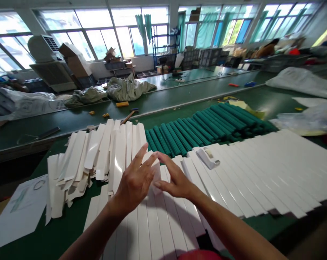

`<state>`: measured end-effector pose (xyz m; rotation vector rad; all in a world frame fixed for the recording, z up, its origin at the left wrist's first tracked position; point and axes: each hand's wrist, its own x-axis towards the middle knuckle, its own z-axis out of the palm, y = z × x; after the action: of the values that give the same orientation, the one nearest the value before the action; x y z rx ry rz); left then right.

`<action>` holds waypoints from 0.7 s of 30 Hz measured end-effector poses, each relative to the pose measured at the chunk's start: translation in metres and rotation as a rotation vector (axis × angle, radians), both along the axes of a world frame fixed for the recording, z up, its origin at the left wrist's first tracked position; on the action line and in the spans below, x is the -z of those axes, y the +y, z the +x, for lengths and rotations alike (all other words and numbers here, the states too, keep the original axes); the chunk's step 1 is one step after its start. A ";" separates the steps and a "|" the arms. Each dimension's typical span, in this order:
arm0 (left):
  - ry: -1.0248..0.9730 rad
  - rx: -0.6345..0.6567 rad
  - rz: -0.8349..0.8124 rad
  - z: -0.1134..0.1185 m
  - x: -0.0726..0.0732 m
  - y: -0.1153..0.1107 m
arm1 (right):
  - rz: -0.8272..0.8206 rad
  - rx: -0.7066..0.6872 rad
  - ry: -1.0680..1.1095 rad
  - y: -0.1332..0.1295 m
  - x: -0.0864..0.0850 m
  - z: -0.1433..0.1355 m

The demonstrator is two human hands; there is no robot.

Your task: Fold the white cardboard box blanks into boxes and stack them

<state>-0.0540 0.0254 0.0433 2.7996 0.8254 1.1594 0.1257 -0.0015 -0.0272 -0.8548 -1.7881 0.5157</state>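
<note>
Overlapping white card strips (250, 169) cover the front of the green table. Over their left part, my left hand (138, 180) has its index finger stretched out and its other fingers near a small white piece. On the right of that piece, my right hand (174, 177) is curved, thumb and fingertips at its edges. The white piece (157, 175) lies between both hands, partly covered by them. A white tape dispenser (208, 157) rests on the strips to the right. Green ribbed rods (190, 131) lie in a row behind, and folded white strips (98, 151) are piled at the left.
A printed sheet (22, 206) lies at the left front. Behind are an orange block (122, 104), a hammer (128, 116), crumpled grey sacks (125, 88) and a clear plastic bag (309, 121) at right. A person (267, 48) is far back right.
</note>
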 end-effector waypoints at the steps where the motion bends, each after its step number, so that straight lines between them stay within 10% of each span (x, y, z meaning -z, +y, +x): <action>1: -0.036 -0.016 -0.034 0.000 0.003 -0.002 | -0.069 0.043 0.049 -0.004 0.007 0.014; 8: -0.134 -0.011 -0.073 0.003 0.010 -0.006 | -0.455 1.233 0.114 -0.021 0.066 0.164; 12: -0.136 -0.005 -0.072 0.005 0.010 -0.003 | -0.659 1.145 0.128 -0.022 0.079 0.208; 21: -0.153 0.008 -0.050 0.005 0.010 -0.006 | -0.985 1.095 0.417 0.000 0.080 0.208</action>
<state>-0.0493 0.0196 0.0329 2.6323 0.8181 1.3120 0.3341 -0.0018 -0.1077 -2.0108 -0.4103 0.7303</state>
